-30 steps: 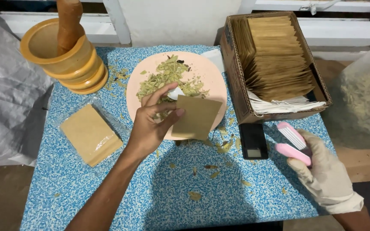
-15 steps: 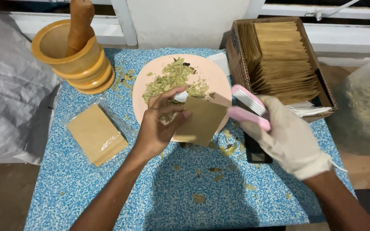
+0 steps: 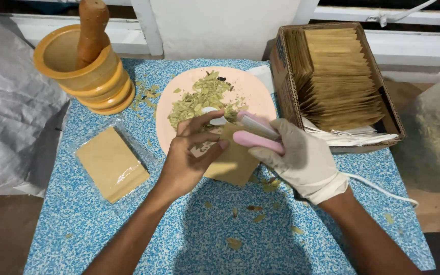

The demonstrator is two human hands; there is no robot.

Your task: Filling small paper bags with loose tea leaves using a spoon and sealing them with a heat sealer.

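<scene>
My bare left hand [image 3: 187, 158] pinches a small brown paper pouch [image 3: 232, 163] by its top edge, just over the near rim of a pink plate [image 3: 253, 94] heaped with dried green leaves [image 3: 199, 99]. My right hand [image 3: 301, 160], in a white glove, grips a pink handheld sealer [image 3: 255, 133] with a white cord, and its jaws sit at the pouch's top edge beside my left fingers. A small white scoop [image 3: 214, 115] lies on the leaves behind my left fingertips.
A yellow mortar with a wooden pestle [image 3: 85, 61] stands back left. A clear pack of brown pouches [image 3: 110, 163] lies at left. A cardboard box [image 3: 286, 86] full of brown pouches sits back right. Leaf bits litter the blue speckled table [image 3: 204, 239]. Plastic bags flank both sides.
My gloved right hand has swung left from the table's right edge with the sealer, bringing it onto the pouch's top edge. The small black scale is now hidden behind it.
</scene>
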